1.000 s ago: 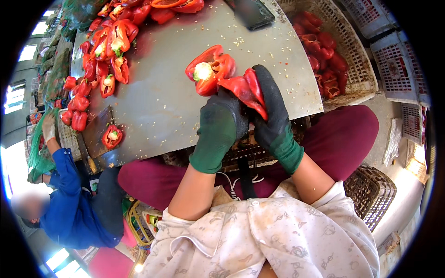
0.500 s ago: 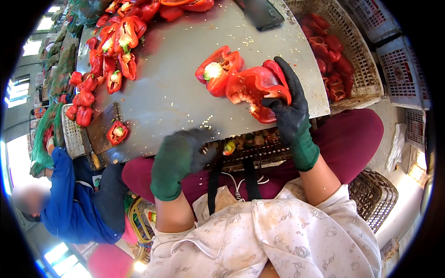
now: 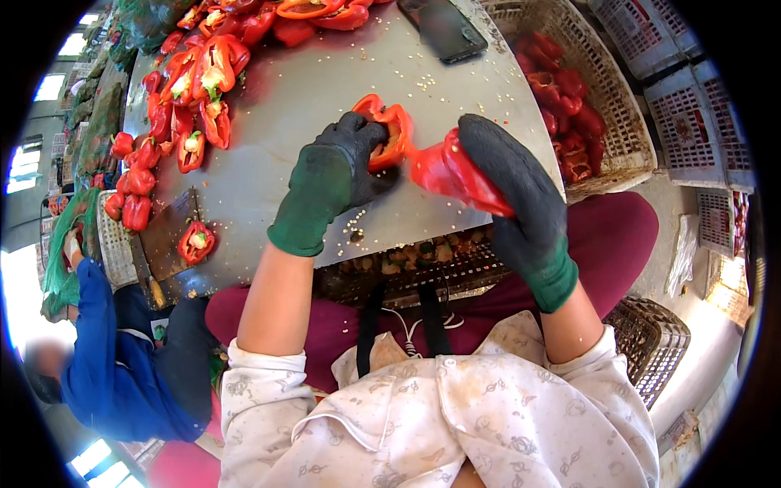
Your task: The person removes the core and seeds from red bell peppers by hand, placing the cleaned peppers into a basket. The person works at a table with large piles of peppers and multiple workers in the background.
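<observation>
My left hand (image 3: 351, 159), in a green glove with a black palm, closes over the left side of a red bell pepper half (image 3: 397, 134). Its fingertips reach into the hollow and hide the core. My right hand (image 3: 512, 183), gloved alike, grips a hollow red bell pepper piece (image 3: 455, 172) from its right side. The piece is tilted and slightly blurred, its left end close against the half. Both are over the metal table (image 3: 309, 122), where pale seeds lie scattered.
Cut red peppers (image 3: 211, 73) are heaped at the far left. A knife (image 3: 154, 285) lies near another half (image 3: 196, 241). A phone (image 3: 443, 31) rests at the far edge. Crates stand right, one holding peppers (image 3: 569, 106); scraps fill a crate (image 3: 423, 256) below. A co-worker (image 3: 122, 350) sits left.
My left hand has moved up from the table's near edge onto the pepper half, whose pale core was visible before. My right hand has turned its pepper piece over. A yellow-green scrap was dropping below.
</observation>
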The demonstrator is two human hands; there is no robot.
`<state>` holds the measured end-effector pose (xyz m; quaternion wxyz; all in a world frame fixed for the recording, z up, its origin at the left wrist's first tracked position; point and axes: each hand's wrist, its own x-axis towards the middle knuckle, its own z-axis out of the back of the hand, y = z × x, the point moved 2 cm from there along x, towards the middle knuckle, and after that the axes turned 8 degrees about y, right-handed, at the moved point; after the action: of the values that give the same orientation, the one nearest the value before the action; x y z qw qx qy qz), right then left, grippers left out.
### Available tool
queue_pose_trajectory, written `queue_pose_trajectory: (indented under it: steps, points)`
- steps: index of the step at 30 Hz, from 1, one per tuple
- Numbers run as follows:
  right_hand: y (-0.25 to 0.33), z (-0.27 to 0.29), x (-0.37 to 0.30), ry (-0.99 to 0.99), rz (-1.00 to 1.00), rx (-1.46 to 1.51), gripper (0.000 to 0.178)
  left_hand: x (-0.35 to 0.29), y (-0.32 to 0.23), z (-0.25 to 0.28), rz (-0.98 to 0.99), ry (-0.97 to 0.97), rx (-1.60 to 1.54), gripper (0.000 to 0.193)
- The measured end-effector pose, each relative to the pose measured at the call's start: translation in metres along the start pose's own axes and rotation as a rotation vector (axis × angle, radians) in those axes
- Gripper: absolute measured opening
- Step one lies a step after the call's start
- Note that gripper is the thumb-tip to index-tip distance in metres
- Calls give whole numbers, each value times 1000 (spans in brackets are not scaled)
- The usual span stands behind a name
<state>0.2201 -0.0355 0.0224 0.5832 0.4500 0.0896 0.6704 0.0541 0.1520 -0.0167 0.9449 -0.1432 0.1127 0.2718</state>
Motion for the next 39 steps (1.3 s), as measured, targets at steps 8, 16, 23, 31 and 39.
queue_pose_trajectory:
  steps: [8,16,23,31,39]
  points:
    - [17,-4,7,149,382,-290,44,-25,25,-9,372,-103,-64,80]
    - [37,-16,9,133,461,-216,39,-57,48,-7,137,-105,-271,70]
    - [-15,-24,5,207,283,-170,49,-50,53,-11,230,-86,-510,61]
    - [-55,82,7,-337,-273,-529,82,-70,3,9,369,-180,-1217,43]
    - [11,-25,-2,362,-142,348,103,-77,-93,-14,44,-282,-1881,54]
